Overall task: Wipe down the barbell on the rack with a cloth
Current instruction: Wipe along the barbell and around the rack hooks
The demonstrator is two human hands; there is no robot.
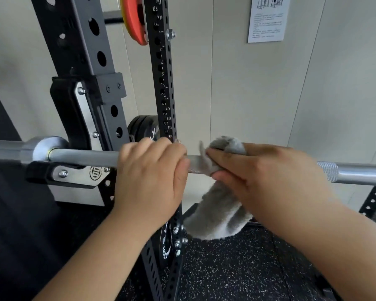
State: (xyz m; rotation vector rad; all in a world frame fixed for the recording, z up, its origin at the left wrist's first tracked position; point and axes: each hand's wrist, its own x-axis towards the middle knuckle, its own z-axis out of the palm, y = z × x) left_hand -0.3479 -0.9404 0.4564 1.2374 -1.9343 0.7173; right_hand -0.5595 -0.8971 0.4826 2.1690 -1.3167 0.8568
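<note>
One silver steel barbell [85, 156] lay level across the black perforated steel rack [161, 83], its shaft resting in a black-and-silver hook [74, 172] at the left.

One grey fleecy cloth [217, 205] was draped over the shaft just right of the rack upright, with its loose end hanging below the bar.

Two hands were counted. The left hand [152, 168] was curled over the shaft beside the cloth, seemingly to steady it. The right hand [258, 170] pinched the cloth round the bar, fingers laid along the top and thumb beneath.

Three weight plates were plainly seen: one orange plate [135, 18] high on the rack, and two black plates [143, 127] behind and below the upright.

One paper notice [267, 18] hung on the wall.

Progress, as judged: wiping appeared under way on the knurled stretch near the left end. No mark told wiped metal from unwiped. The thick sleeve at the left and the long run to the right probably remained to be covered.
</note>
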